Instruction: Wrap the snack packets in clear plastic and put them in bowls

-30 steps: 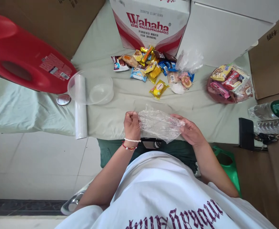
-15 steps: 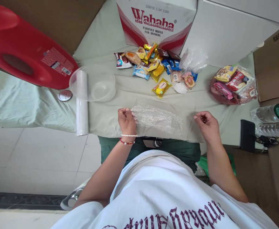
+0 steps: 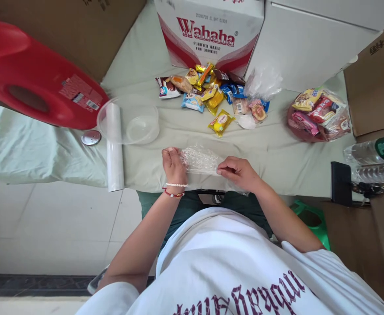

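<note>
Crumpled clear plastic wrap [image 3: 200, 161] is stretched between my two hands, low over the front of the cloth-covered table. My left hand [image 3: 174, 166], with bracelets at the wrist, is closed on the wrap's left end. The fingers of my right hand [image 3: 239, 173] pinch the wrap further right, and a loose part hangs past that hand toward the table's edge. Beyond the wrap lies a yellow-wrapped snack [image 3: 221, 123], touched by neither hand.
A clear plastic bowl [image 3: 142, 127] and a white roll [image 3: 114, 153] are at left, near a red jug [image 3: 41, 83]. Several snacks lie before a Wahaha box [image 3: 208, 37]. A filled snack bowl [image 3: 297, 124], bottles [image 3: 362, 153] and a phone [image 3: 341, 183] stand at right.
My right hand has moved left from beyond the wrap's right end and now pinches the wrap. My left hand has kept its hold at nearly the same spot.
</note>
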A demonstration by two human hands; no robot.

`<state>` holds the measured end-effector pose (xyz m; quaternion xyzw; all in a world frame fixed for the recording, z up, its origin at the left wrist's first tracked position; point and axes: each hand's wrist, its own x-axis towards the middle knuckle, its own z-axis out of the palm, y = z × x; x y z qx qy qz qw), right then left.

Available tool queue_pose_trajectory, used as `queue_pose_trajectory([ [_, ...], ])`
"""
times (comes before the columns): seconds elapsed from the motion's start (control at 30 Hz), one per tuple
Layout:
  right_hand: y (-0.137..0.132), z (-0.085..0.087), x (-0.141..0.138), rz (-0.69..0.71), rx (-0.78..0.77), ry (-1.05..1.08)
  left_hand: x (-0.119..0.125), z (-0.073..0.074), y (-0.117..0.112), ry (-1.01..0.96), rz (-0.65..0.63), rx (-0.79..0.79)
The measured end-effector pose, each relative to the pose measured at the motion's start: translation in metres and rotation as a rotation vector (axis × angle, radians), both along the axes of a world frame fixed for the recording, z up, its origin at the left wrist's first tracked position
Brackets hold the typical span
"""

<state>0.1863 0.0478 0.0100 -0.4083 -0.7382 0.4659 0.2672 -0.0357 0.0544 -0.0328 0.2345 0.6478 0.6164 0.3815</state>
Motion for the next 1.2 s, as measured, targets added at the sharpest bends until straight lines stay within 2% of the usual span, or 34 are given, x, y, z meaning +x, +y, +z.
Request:
queue_pose_trajectory([
  [0.1, -0.003, 0.004, 0.007, -0.088, -0.126, 0.054, -0.005, -0.004, 0.008, -0.012, -0.006, -0.051],
  [0.17, -0.006, 0.002, 0.007, -0.183, -0.156, 0.074, -0.008, -0.003, 0.007, 0.059, -0.026, -0.081],
  [0.27, -0.011, -0.004, 0.002, -0.305, -0.177, 0.122, -0.009, 0.012, -0.009, 0.402, -0.005, -0.01],
  [0.37, -0.016, -0.009, -0.014, -0.379, -0.229, 0.184, 0.003, 0.033, -0.038, 0.788, 0.008, 0.222],
  [0.4, -0.017, -0.01, -0.021, -0.403, -0.264, 0.209, 0.01, 0.036, -0.047, 0.849, -0.063, 0.317],
  [0.43, -0.018, -0.012, -0.028, -0.422, -0.306, 0.241, 0.017, 0.037, -0.053, 0.888, -0.213, 0.39],
  [0.47, -0.018, -0.013, -0.035, -0.436, -0.35, 0.278, 0.024, 0.034, -0.058, 0.924, -0.362, 0.4],
  [0.53, -0.017, -0.016, -0.047, -0.462, -0.42, 0.36, 0.033, 0.02, -0.06, 1.001, -0.494, 0.309],
  [0.6, -0.013, -0.017, -0.049, -0.517, -0.441, 0.433, 0.033, 0.002, -0.055, 1.074, -0.517, 0.182],
  [0.7, -0.004, -0.017, -0.032, -0.67, -0.415, 0.501, 0.018, -0.019, -0.047, 1.151, -0.58, 0.109],
  [0.77, 0.002, -0.017, -0.008, -0.769, -0.399, 0.515, 0.004, -0.025, -0.044, 1.162, -0.647, 0.129],
  [0.87, 0.008, -0.021, 0.037, -0.859, -0.406, 0.457, -0.015, -0.024, -0.04, 1.143, -0.696, 0.143],
  [1.0, 0.01, -0.025, 0.094, -0.805, -0.364, 0.168, -0.032, -0.02, -0.037, 1.101, -0.743, 0.152],
  [1.1, 0.011, -0.011, 0.113, -0.795, -0.138, -0.094, -0.04, -0.016, -0.037, 1.052, -0.801, 0.174],
  [1.17, 0.012, 0.005, 0.107, -0.757, 0.056, -0.175, -0.043, -0.011, -0.035, 0.991, -0.83, 0.212],
  [1.2, 0.012, 0.012, 0.097, -0.686, 0.135, -0.189, -0.044, -0.008, -0.033, 0.96, -0.827, 0.23],
])
